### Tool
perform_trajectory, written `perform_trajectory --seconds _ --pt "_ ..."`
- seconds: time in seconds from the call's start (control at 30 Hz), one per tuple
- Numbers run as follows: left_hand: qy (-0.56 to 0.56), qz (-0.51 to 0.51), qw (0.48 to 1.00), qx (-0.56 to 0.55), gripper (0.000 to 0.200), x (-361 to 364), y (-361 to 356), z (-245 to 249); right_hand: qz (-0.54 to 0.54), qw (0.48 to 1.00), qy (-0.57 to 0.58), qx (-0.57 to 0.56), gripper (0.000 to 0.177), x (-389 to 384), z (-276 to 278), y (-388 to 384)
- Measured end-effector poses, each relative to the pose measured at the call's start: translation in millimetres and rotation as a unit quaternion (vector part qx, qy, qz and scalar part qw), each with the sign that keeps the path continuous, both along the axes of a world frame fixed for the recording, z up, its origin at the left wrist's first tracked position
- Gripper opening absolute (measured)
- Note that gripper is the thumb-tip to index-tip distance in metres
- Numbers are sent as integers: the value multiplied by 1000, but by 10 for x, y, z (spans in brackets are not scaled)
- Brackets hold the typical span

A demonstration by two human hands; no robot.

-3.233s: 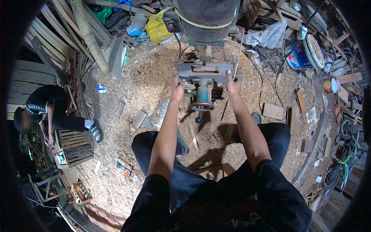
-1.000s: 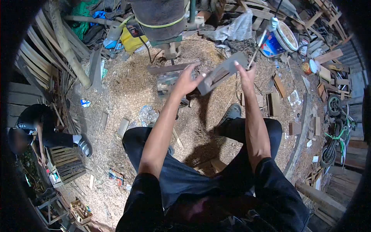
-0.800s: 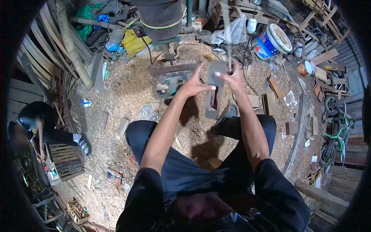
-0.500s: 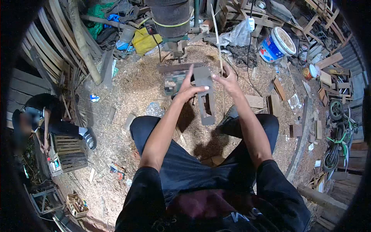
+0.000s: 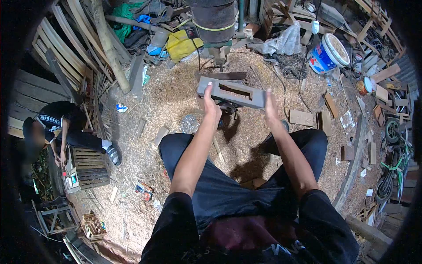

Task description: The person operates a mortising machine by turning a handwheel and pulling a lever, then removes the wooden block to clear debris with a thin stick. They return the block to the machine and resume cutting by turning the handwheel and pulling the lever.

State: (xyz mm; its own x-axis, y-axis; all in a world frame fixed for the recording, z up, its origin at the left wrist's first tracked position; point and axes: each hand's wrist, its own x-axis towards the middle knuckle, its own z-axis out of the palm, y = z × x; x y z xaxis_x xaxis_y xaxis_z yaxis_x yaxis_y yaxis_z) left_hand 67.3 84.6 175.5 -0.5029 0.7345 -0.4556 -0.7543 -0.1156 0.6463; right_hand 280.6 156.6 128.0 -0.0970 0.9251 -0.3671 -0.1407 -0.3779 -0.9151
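Observation:
A grey rectangular block (image 5: 256, 102) with a long slot cut through it is held up in front of the knees, lying nearly crosswise. My left hand (image 5: 211, 105) grips its left end, the thumb on the near face. At the right end, my right hand (image 5: 271, 108) presses against the block with its fingers together. Just beyond the block, a dark flat bar (image 5: 233, 75) lies at a machine with a spindle (image 5: 220, 57). Parts of the machine beneath the block are partly hidden.
A person (image 5: 66, 123) sits at the left near a slatted crate (image 5: 90, 169). A paint bucket (image 5: 329, 53) stands at the back right, and wood blocks (image 5: 301, 117) lie on shavings. A small green motorbike (image 5: 391, 165) is at the far right.
The block has turned from lengthwise to nearly crosswise, with its slot facing up. My right hand has moved to its right end. The thin stick near my right hand is gone from view.

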Motion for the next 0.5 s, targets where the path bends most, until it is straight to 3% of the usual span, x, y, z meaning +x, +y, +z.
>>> perform_trajectory --seconds 0.1,0.17,0.27,0.3,0.33,0.37,0.4,0.43,0.47,0.5 --pt "-2 -18 1000 -4 84 4 40 -74 60 998 12 24 100 -37 -98 91" --pt "-14 -16 1000 -13 93 31 46 -108 51 996 68 13 103 -126 184 -1" --pt "-21 -25 999 -23 101 -30 238 -296 50 981 -76 169 96 -178 132 68" --pt "-7 -46 998 -41 102 -111 330 -529 -27 996 -30 84 92 -226 154 43" --pt "6 -67 996 -61 103 -164 372 -688 -56 996 2 70 89 -198 23 146" --pt "20 -116 987 -109 110 -133 321 -420 -87 994 35 57 86 -136 -198 338" --pt "117 -173 965 -158 96 -146 281 -189 -117 990 68 46 83 -66 -335 493" --pt "236 -205 936 -161 84 -240 329 -198 -155 982 68 81 69 -19 -355 596" --pt "350 -237 892 -163 73 -349 368 -242 -166 981 65 80 69 53 -415 712" --pt "369 -251 881 -157 70 -460 375 -336 -176 980 57 75 68 154 -489 794"
